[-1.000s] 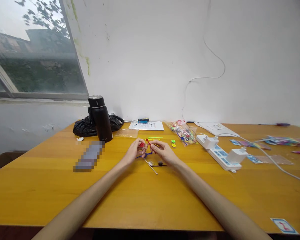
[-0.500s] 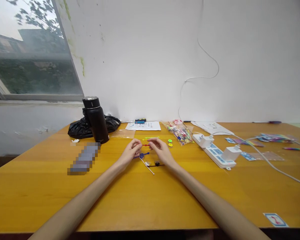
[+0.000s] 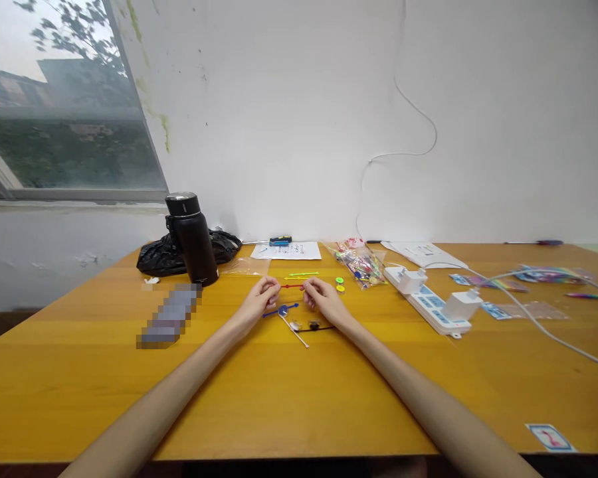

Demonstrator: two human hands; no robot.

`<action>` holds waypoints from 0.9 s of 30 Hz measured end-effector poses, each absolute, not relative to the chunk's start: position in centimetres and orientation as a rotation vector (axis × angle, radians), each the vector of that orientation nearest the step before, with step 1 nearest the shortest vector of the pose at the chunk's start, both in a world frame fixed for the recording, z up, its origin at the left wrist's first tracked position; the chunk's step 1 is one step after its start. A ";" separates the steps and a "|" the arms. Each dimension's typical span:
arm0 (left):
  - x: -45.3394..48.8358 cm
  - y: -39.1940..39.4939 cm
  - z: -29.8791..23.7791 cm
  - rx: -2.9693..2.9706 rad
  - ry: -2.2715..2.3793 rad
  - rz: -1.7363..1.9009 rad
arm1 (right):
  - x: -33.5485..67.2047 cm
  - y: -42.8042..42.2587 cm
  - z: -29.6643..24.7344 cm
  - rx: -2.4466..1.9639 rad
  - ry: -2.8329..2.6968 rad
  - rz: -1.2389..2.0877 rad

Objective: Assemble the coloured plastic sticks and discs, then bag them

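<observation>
My left hand (image 3: 259, 299) and my right hand (image 3: 321, 297) meet over the middle of the yellow wooden table (image 3: 279, 392). Both are closed in a pinch on the two ends of a thin red stick (image 3: 292, 286), held level between them. Just under the hands lie a blue stick with a round disc (image 3: 280, 310), a white stick (image 3: 295, 331) and a black stick with small pieces (image 3: 313, 326). A green stick (image 3: 303, 273) and small green and yellow discs (image 3: 339, 285) lie just beyond.
A black flask (image 3: 192, 238) stands in front of a black bag (image 3: 167, 255) at the left. A paper sheet with a screwdriver (image 3: 285, 247), a clear bag of coloured parts (image 3: 359, 263), a white power strip with chargers (image 3: 432, 299) and cables lie at the back and right.
The red stick has turned from tilted to level between my two hands. My hands have drawn slightly apart along it. The view has shifted a little.
</observation>
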State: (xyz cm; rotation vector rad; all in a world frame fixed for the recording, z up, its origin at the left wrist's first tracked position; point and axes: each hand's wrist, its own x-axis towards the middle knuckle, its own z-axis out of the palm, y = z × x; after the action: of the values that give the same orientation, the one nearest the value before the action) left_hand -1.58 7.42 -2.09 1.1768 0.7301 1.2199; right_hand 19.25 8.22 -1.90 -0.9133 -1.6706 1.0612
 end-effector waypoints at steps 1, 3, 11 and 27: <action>-1.7 7.6 -2.2 1.190 0.752 1.221 | 19.4 8.3 -2.0 -0.921 -1.667 1.070; -1.9 7.8 -2.4 1.223 0.797 1.232 | 19.6 8.5 -2.2 -0.940 -1.654 1.084; -2.3 8.3 -2.9 1.323 0.868 1.209 | 19.7 9.3 -3.0 -0.941 -1.544 1.115; -2.6 8.9 -4.0 1.459 1.215 1.272 | 20.0 10.2 -3.4 -0.940 -1.446 1.006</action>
State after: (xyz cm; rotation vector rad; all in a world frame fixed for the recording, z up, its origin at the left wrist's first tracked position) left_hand -2.61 8.91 -3.98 1.4588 1.2150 1.2715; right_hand 20.03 10.19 -3.44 -0.9397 -1.4463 1.0062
